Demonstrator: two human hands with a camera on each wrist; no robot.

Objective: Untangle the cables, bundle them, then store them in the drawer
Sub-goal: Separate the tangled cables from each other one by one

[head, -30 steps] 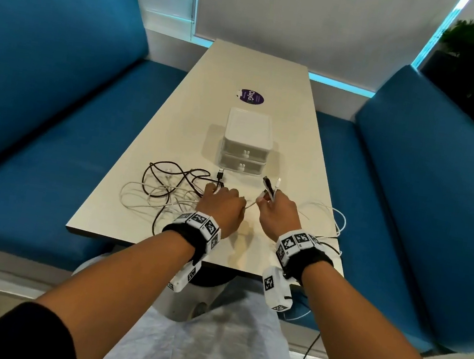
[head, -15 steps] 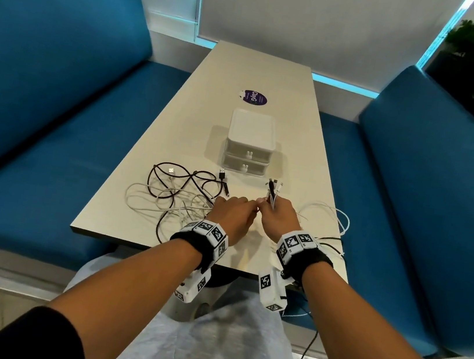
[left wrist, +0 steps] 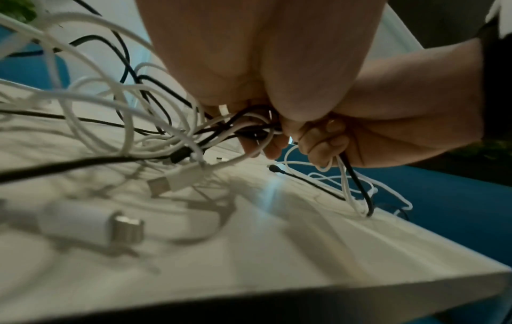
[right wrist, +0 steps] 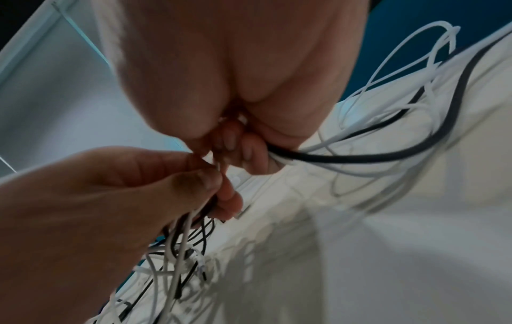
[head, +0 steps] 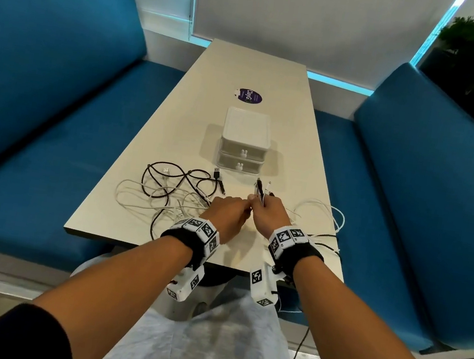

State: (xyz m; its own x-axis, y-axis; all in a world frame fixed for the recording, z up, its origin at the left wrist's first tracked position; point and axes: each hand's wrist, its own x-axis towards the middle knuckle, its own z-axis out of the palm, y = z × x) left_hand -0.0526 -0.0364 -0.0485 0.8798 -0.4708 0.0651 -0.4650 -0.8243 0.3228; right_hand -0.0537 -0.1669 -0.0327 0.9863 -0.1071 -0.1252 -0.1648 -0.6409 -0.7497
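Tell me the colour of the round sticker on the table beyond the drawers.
Dark purple round sticker; best in the head view.

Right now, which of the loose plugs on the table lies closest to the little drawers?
The black USB plug, just left of the lower drawer. The silver-tipped white plug lies farther left, inside the black loop.

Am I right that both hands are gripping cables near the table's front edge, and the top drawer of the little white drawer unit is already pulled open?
Not quite. Both drawers of the white drawer unit are closed, as the head view shows. The rest holds: the left hand and right hand grip the cables near the front edge of the table.
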